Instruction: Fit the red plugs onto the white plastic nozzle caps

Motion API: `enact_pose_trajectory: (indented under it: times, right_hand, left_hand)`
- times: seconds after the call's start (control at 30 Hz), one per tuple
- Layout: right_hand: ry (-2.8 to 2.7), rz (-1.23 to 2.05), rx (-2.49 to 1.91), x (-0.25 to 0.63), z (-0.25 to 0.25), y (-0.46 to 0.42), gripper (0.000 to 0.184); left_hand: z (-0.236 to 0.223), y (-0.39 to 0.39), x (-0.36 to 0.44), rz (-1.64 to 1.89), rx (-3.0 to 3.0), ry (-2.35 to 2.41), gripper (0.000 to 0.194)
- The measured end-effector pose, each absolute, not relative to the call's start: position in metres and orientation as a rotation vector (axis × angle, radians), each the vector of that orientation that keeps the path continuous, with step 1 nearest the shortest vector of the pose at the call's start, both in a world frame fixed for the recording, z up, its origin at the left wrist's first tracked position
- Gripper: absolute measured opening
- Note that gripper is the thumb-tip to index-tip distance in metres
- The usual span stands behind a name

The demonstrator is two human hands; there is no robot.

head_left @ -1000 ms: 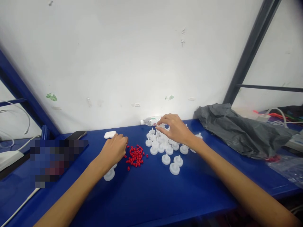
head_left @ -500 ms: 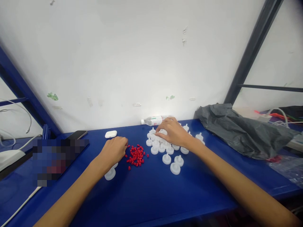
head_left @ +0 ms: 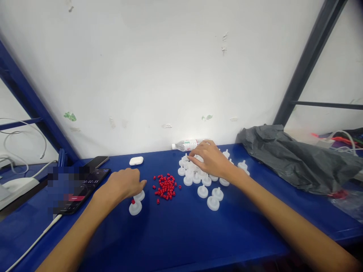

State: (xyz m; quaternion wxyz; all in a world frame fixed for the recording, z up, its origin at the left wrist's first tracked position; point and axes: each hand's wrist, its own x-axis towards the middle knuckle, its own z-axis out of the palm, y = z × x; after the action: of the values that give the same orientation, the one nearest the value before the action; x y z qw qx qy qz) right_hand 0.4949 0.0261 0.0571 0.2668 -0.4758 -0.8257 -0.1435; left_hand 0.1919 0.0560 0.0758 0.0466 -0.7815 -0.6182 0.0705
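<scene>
The left hand (head_left: 121,183) has just moved left, away from the red caps (head_left: 166,187), bringing a red-topped white disc (head_left: 135,209) into view; that puts this hand with the white discs rather than the red ones. Its fingers are curled with the thumb sticking out, and whether they hold anything I cannot tell. Just beside them, at six o'clock, sits a second white disc (head_left: 139,195), partly under the hand; the red-topped one lies next to it, towards seven. The red caps are near, at three.

The right hand (head_left: 211,158) is in much the same spot, reaching over the white spouted pieces (head_left: 195,177), thumb and forefinger slightly parted; I cannot see whether they grip one. The pieces spread from three to six o'clock of its fingertips, and the bottle (head_left: 188,144) lies near twelve, by the wall (head_left: 170,75).
</scene>
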Motion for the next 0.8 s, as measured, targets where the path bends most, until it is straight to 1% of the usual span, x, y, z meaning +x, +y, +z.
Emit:
enact_pose_trajectory:
  times: [0.1,0.17,0.3,0.33,0.43,0.47,0.53,0.6,0.63,0.73,0.8]
  right_hand:
    - [-2.231,-0.394,-1.264,0.493,0.058,0.024,0.026]
    - [-2.221,-0.401,-1.247,0.49,0.058,0.023,0.026]
    - [-2.211,-0.379,-1.16,0.476,0.055,0.016,0.025]
    - [-2.214,-0.379,-1.133,0.471,0.054,0.014,0.029]
    - [-2.238,-0.382,-1.052,0.458,0.047,0.01,0.055]
    - [-2.254,-0.374,-1.022,0.455,0.044,0.009,0.056]
    - [-2.273,-0.351,-0.964,0.452,0.041,0.009,0.043]
    - [-2.262,-0.355,-0.93,0.45,0.041,0.009,0.028]
    - [-2.242,-0.381,-0.918,0.449,0.041,0.009,0.025]
    - [-2.176,-0.54,-0.893,0.45,0.045,0.01,0.026]
    - [-2.145,-0.655,-0.901,0.456,0.048,0.014,0.025]
  left_hand:
    - [0.075,0.056,0.189,0.228,-2.433,-1.874,0.026]
    - [0.076,0.055,0.194,0.174,-2.438,-1.849,0.025]
    - [0.079,0.051,0.214,-0.085,-2.434,-1.738,0.043]
    - [0.078,0.05,0.22,-0.215,-2.486,-1.675,0.044]
    - [0.07,0.047,0.234,-0.609,-2.719,-1.355,0.037]
    - [0.066,0.047,0.237,-0.717,-2.758,-1.253,0.036]
    - [0.058,0.045,0.241,-0.865,-2.781,-1.111,0.035]
    - [0.051,0.044,0.243,-0.915,-2.753,-1.015,0.035]
    - [0.049,0.043,0.244,-0.915,-2.729,-0.982,0.035]
    - [0.048,0.038,0.248,-0.944,-2.692,-0.946,0.036]
    - [0.051,0.036,0.25,-1.07,-2.715,-1.014,0.039]
